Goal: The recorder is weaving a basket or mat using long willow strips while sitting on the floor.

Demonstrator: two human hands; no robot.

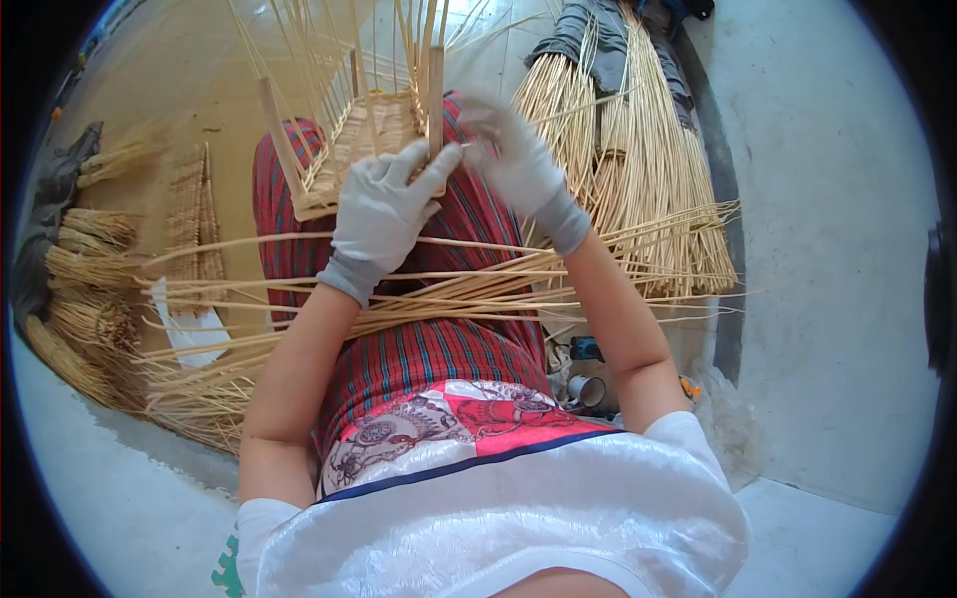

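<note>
A partly woven wicker basket (371, 125) rests over my knees, with flat wooden corner posts and long upright canes. My left hand (384, 204), in a white knit glove, is closed on the basket's near right corner, beside a wooden post (436, 95). Its thumb side hides what the fingertips pinch. Just to the right, my right hand (518, 159), also gloved, is lifted close to the same corner. Motion smears its fingers, so I cannot see what they hold. Loose canes (469, 289) lie across my lap below both wrists.
Large bundles of canes (638, 189) lie at the right on dark cloth. Shorter bundles (95, 269) and a woven panel (194, 214) are on the floor at the left. A roll of tape (586, 390) sits beside my right elbow, near a blue-and-black tool (585, 349).
</note>
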